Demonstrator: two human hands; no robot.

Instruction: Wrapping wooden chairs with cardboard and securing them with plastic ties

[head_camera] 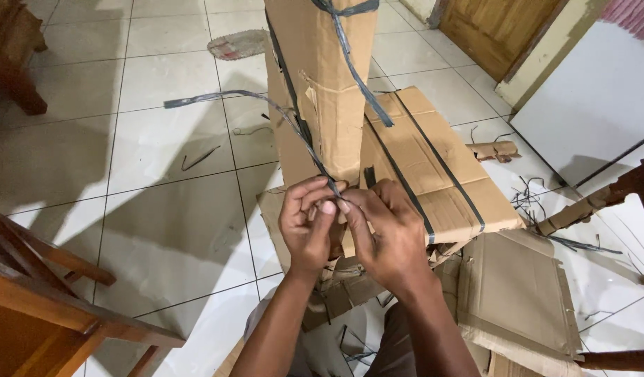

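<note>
Cardboard bundle: tall brown bundle [320,77] stands upright on the tiled floor [161,209], directly ahead of both hands; its long axis runs vertical, out of frame at the top.
Strap: grey plastic strap [304,136] runs down the bundle's front face to the fingertips — a loose tail arcs away to the left, a second length crosses the bundle's upper right.
Left hand: left hand [306,223] is pinched on the strap's lower end, fingers curled, at the bundle's lower edge.
Right hand: right hand [388,234] is closed on the same strap end, touching the left hand's fingertips; whether it also grips the cardboard cannot be told.
Nearer hand: both meet at one point on the strap; neither is clearly nearer.
Second bundle: flat strapped cardboard stack [434,167] lies tilted just beyond and right of the hands, bound by two dark bands.
Loose sheet: flattened cardboard sheet [517,293] lies at lower right, near the right forearm.
Containers: none open in view — the bundles are tied flat cardboard, contents not applicable.
Surroundings: wooden chair [49,293] at left, wooden door [496,28] at upper right, strap offcuts [531,199] on the floor.
</note>
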